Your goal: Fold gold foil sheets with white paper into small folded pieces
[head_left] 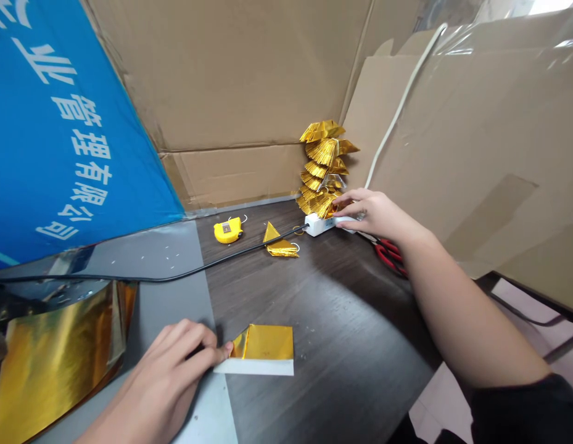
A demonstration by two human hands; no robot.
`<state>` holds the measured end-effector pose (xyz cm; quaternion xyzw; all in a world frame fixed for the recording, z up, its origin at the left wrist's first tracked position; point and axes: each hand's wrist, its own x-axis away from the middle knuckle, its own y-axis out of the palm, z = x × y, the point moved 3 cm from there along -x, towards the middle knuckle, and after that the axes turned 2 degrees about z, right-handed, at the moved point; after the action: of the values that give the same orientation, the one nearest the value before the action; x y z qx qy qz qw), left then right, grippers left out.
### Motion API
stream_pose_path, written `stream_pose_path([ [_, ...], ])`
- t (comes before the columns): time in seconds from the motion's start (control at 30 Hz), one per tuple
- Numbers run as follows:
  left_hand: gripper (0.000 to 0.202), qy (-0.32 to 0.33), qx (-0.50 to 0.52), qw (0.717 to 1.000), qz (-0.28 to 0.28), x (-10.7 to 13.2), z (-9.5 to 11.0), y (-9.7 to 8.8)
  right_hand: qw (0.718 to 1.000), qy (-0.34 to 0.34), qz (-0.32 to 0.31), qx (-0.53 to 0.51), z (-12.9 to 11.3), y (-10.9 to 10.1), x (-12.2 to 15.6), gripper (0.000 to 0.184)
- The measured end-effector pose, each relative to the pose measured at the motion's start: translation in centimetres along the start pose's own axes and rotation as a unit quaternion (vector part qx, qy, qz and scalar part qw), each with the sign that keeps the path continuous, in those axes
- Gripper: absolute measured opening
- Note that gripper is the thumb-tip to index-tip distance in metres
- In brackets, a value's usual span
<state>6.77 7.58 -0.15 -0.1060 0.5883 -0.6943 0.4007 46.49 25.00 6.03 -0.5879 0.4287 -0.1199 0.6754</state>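
Note:
My left hand (166,376) rests low in the picture on a grey mat (168,290), one fingertip touching the left edge of a gold foil paper square (263,345) with a white strip along its near side. My right hand (372,213) reaches far forward, its fingertips at the base of a stacked tower of pleated gold foil folds (322,166). Just beneath those fingers lies a white power strip (316,225). A small folded gold triangle (279,243) lies on the dark wood table (342,314), left of the strip.
A yellow tape measure (227,230) sits near the back. Red-handled scissors (388,256) lie partly under my right forearm. A black cable (198,265) runs across the mat. A large gold foil sheet (55,364) lies at left, beside a blue printed banner (68,129) and cardboard walls (221,74).

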Motion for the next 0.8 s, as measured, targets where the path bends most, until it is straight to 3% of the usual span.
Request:
stream_pose_path([
  [0.1, 0.028, -0.039, 0.013, 0.999, 0.012, 0.1, 0.3, 0.1, 1.000, 0.008, 0.007, -0.006, -0.1, 0.0, 0.0, 0.016],
  [0.27, 0.027, -0.053, 0.031, 0.998, 0.008, 0.1, 0.6, 0.1, 0.999, 0.016, 0.026, -0.019, -0.1, 0.0, 0.0, 0.016],
  [0.4, 0.029, -0.055, 0.028, 0.998, 0.005, 0.1, 0.4, 0.2, 0.996, 0.010, 0.076, -0.043, -2.0, 0.5, -0.7, 0.017],
  [0.47, 0.029, -0.051, 0.025, 0.998, 0.002, 0.1, 0.3, 0.1, 0.995, -0.002, 0.082, -0.061, -4.0, 1.3, -1.2, 0.018],
  [0.6, 0.027, -0.021, 0.018, 1.000, -0.007, 0.0, 0.3, 0.1, 0.996, -0.017, 0.024, -0.082, -7.9, 4.5, -1.9, 0.026],
  [0.8, 0.029, -0.054, 0.032, 0.998, -0.001, 0.1, 0.3, 0.2, 0.996, -0.011, 0.002, -0.091, -9.1, 7.4, -2.2, 0.016],
])
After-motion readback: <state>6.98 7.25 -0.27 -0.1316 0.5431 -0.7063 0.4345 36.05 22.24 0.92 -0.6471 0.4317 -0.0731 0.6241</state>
